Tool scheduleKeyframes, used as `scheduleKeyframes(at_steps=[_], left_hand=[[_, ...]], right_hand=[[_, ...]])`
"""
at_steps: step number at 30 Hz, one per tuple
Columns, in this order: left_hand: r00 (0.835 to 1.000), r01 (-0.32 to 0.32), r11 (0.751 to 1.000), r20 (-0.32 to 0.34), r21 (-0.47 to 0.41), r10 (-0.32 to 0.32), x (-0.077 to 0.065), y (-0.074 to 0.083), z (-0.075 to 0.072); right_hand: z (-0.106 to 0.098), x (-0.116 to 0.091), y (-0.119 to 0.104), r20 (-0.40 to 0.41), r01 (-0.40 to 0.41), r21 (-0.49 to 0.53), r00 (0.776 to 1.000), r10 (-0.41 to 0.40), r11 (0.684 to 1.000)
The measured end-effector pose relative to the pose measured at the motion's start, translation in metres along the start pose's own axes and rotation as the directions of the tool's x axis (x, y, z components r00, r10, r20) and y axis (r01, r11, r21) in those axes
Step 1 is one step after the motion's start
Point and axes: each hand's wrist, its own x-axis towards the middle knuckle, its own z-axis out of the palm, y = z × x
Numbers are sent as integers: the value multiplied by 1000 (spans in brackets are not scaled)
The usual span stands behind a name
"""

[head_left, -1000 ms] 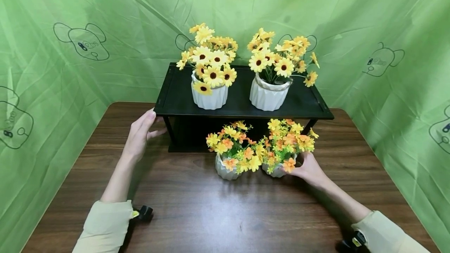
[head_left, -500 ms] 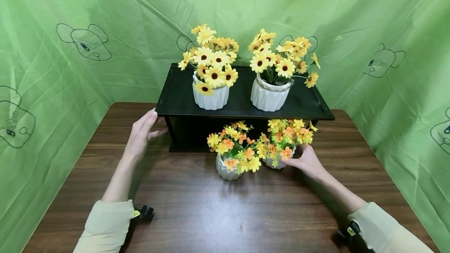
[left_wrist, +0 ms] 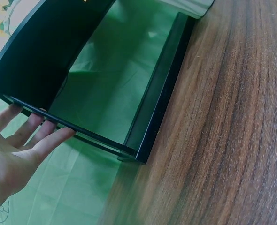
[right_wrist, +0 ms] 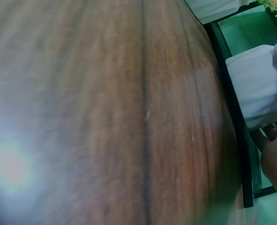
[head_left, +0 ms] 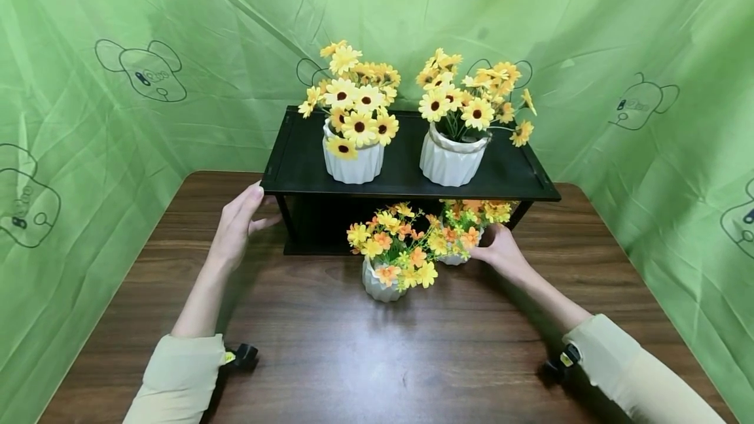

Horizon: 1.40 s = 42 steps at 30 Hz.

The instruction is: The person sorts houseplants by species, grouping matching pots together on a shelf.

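Note:
A black two-level shelf (head_left: 403,178) stands at the back of the table. My left hand (head_left: 235,224) touches its left end; in the left wrist view, nearly straight fingers (left_wrist: 56,139) rest against the side bars. My right hand (head_left: 503,255) grips a white ribbed flowerpot (right_wrist: 253,86) of orange and yellow flowers (head_left: 471,218), thumb on its near side. That pot is at the right part of the shelf's lower opening, tilted in the right wrist view, over the bottom board. A matching flowerpot (head_left: 381,282) stands on the table just before the shelf.
Two white pots of yellow daisy-like flowers, the left pot (head_left: 353,162) and the right pot (head_left: 453,161), stand on the shelf top. Wood-grain tabletop (head_left: 330,358) spreads in front. Green cloth (head_left: 235,18) with bear drawings hangs behind and at both sides.
My right hand has carried its flowerpot back and slightly left, from the table before the shelf into the lower opening; its flowers are now partly under the top board. My left hand stays put.

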Motion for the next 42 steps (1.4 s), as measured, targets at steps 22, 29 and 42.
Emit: scheduleKeyframes(at_steps=[22,29,42], left_hand=[[1000,9,1000,-2,2,-9,-1,1,0],[1000,6,1000,0,-9,-6,0,0,1],[1000,8,1000,-7,-7,-8,0,0,1]], right_hand=[[15,39,1,3,7,114,1000,-7,993],[20,43,0,21,4,118,1000,-7,993],[19,46,5,62,-7,128,998,-1,992]])
